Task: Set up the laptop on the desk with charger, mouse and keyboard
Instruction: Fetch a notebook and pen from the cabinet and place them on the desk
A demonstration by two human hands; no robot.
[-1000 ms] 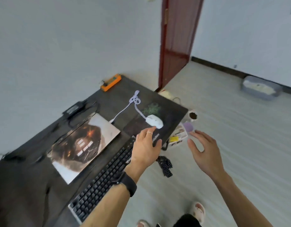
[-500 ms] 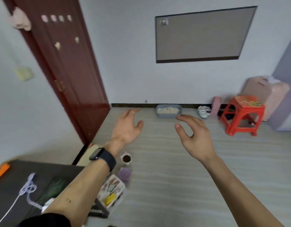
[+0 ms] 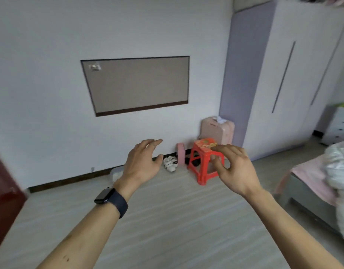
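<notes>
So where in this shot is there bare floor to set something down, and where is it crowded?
The floor is bare in a broad stretch from the dark door on the left to the bed on the right. Crowded: near the far wall, where white shoes, a red stool and a pink suitcase cluster.

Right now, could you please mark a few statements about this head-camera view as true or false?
1. Both the left hand and the right hand hold nothing. True.
2. The watch is on the right wrist. False: it is on the left wrist.
3. A red stool stands on the floor near the wall. True.
4. The laptop is in view. False: no laptop or desk shows.
5. The suitcase behind the stool is blue. False: it is pink.
</notes>
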